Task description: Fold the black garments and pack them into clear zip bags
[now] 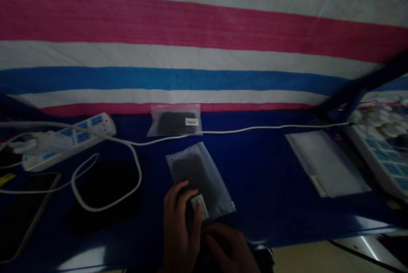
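A frosted zip bag (pixel 216 188) with a dark flat item inside and a small white label lies tilted on the blue surface in front of me. My left hand (pixel 180 222) rests on its lower left part, fingers spread apart, one fingertip at the label. Close by the bag's lower edge, my right hand (pixel 231 245) is closed with curled fingers; whatever it may hold is hidden. Farther back, a second frosted bag (pixel 175 122) with a dark item and a barcode label lies against the striped sheet.
Left of me are a power strip (pixel 81 135) with plugs, a looped white cable (pixel 138 175) and a phone (pixel 27 213). At right lie a pale frosted bag (pixel 334 162) and another power strip (pixel 379 158). A striped sheet (pixel 191 22) hangs behind the blue table (pixel 261 179).
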`<state>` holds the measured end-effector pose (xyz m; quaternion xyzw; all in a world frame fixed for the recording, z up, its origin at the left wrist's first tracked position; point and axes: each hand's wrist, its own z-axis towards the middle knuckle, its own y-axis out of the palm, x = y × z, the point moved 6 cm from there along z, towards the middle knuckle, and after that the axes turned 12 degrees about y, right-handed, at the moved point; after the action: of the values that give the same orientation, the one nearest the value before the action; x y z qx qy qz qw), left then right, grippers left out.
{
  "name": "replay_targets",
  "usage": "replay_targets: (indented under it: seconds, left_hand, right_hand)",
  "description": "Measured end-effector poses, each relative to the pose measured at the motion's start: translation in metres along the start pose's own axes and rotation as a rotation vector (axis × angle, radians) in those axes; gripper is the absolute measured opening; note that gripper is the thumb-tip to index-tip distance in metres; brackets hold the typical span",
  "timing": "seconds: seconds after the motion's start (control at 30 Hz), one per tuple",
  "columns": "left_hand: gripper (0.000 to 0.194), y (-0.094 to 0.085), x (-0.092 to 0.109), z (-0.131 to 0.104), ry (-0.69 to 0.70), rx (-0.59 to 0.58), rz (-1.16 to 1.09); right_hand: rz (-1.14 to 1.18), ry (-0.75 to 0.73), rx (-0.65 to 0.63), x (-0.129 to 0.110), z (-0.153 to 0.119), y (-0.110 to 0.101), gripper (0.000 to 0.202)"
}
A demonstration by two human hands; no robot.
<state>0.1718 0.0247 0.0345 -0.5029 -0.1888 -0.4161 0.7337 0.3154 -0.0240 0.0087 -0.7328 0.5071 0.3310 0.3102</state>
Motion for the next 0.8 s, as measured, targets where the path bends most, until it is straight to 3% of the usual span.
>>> replay_targets:
  seconds: [0.27,0.43,0.5,0.57,0.67,0.8]
  left_hand:
    - [0.027,0.003,-0.006,0.004,0.02,0.034,-0.035]
    - [0.028,-0.014,-0.002,0.006,0.11,0.165,-0.003]
    - [0.029,-0.021,0.009,0.004,0.187,0.207,0.034]
    - [0.032,-0.023,0.026,0.0,0.282,0.207,0.044]
    - [0.033,-0.013,0.046,-0.004,0.335,0.112,0.016]
    - [0.04,0.015,0.052,-0.005,0.284,-0.157,0.079]
  right_hand:
    - [-0.065,-0.147,0.065,-0.012,-0.003,0.004,0.045]
    - [-0.133,-0.298,0.108,-0.014,-0.018,0.004,0.029]
    - [-0.178,-0.407,0.204,-0.015,-0.024,-0.006,0.028]
    - [-0.199,-0.482,0.409,-0.018,-0.028,-0.029,0.027]
    - [-0.197,-0.449,0.707,-0.023,-0.024,-0.066,0.027]
    - [-0.28,-0.521,0.765,-0.037,-0.009,-0.083,0.023]
